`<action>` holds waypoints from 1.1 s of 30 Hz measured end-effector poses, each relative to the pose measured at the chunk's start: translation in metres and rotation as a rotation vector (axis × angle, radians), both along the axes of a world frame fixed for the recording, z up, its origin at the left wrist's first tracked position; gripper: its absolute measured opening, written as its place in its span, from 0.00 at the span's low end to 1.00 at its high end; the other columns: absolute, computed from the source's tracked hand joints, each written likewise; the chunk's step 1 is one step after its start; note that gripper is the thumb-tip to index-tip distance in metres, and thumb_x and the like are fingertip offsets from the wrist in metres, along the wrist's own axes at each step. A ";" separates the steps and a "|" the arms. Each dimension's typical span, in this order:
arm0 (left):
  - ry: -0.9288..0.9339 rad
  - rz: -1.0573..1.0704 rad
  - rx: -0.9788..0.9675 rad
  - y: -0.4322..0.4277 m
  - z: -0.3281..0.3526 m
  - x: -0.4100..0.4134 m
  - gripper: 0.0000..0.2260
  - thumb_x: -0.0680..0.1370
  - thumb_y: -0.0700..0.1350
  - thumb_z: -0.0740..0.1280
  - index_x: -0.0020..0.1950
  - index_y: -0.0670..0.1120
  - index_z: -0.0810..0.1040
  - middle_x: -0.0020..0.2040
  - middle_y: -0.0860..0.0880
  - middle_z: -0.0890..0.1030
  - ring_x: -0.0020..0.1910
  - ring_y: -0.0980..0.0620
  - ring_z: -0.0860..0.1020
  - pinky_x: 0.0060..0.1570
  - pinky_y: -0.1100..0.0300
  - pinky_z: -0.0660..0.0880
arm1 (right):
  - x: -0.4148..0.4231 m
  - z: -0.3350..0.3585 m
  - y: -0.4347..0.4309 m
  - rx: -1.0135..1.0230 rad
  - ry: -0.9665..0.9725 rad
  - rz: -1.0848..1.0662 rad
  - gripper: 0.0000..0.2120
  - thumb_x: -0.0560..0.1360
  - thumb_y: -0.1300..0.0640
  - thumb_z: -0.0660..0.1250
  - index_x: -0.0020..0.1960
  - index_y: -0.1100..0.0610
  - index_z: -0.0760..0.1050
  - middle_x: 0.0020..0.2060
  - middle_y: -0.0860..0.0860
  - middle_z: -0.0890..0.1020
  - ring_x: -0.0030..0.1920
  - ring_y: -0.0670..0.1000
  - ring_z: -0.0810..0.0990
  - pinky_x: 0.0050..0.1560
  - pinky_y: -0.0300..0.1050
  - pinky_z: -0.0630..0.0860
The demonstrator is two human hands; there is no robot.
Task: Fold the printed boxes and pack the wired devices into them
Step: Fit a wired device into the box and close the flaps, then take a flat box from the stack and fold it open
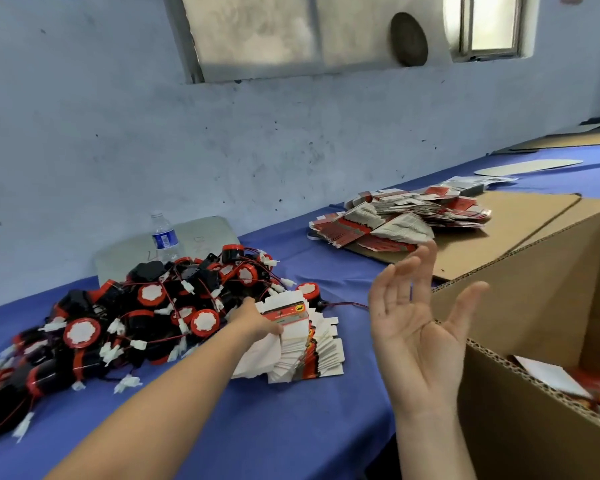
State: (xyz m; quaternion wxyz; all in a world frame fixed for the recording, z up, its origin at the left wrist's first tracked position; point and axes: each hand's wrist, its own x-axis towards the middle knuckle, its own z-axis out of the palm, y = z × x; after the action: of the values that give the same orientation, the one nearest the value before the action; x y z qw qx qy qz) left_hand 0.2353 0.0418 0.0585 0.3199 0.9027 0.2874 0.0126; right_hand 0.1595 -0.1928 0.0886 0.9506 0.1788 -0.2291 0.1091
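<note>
A fanned stack of flat printed boxes (312, 351), white with red print, lies on the blue table near the middle. My left hand (257, 320) reaches over it and pinches the top flat box (288, 311). Left of the stack lies a heap of black and red wired devices (136, 313) with white connectors. My right hand (420, 317) is raised in the air to the right of the stack, palm up, fingers spread, holding nothing.
A large open cardboard carton (534, 393) stands at the right with some packed boxes inside. A second pile of flat printed boxes (395, 220) lies on cardboard sheets (492, 233) farther back. A water bottle (165, 237) stands by the wall behind the devices.
</note>
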 end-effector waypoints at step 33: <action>-0.901 -0.268 -0.264 0.017 -0.064 -0.162 0.47 0.59 0.55 0.77 0.73 0.70 0.58 0.66 0.73 0.68 0.65 0.66 0.71 0.60 0.62 0.76 | -0.015 -0.065 0.100 -1.464 -0.458 -0.151 0.51 0.56 0.42 0.81 0.71 0.30 0.57 0.66 0.44 0.75 0.64 0.53 0.77 0.65 0.56 0.73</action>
State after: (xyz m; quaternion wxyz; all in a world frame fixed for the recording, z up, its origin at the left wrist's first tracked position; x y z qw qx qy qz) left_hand 0.0731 0.0584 -0.0057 0.5232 0.7882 0.0009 0.3241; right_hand 0.1448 -0.0933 0.0235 0.7603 -0.5388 -0.3012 0.2019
